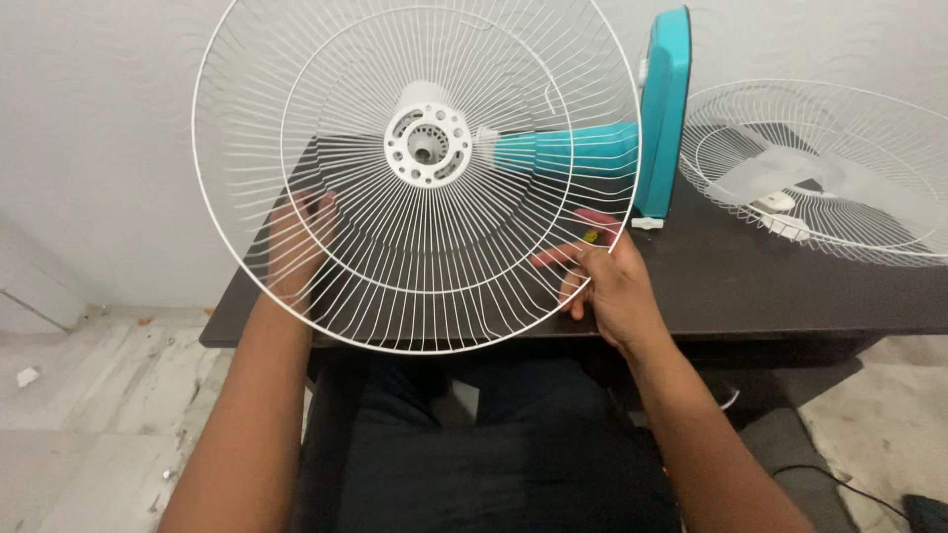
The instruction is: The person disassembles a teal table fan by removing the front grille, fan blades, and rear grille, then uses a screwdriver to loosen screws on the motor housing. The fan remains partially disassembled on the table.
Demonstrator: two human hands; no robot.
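Note:
A round white wire fan grille stands tilted toward me. Its hub sits on the white motor face of a teal fan lying on its side on the dark table. My left hand shows through the wires at the grille's lower left and holds it from behind. My right hand grips the rim at the lower right. A small red and yellow object, partly hidden, sits by its fingers.
A second white wire grille lies on the table at the right, with translucent fan blades inside it. The fan's teal base stands on edge near the wall. Pale tiled floor surrounds the table, and my dark-trousered lap is below.

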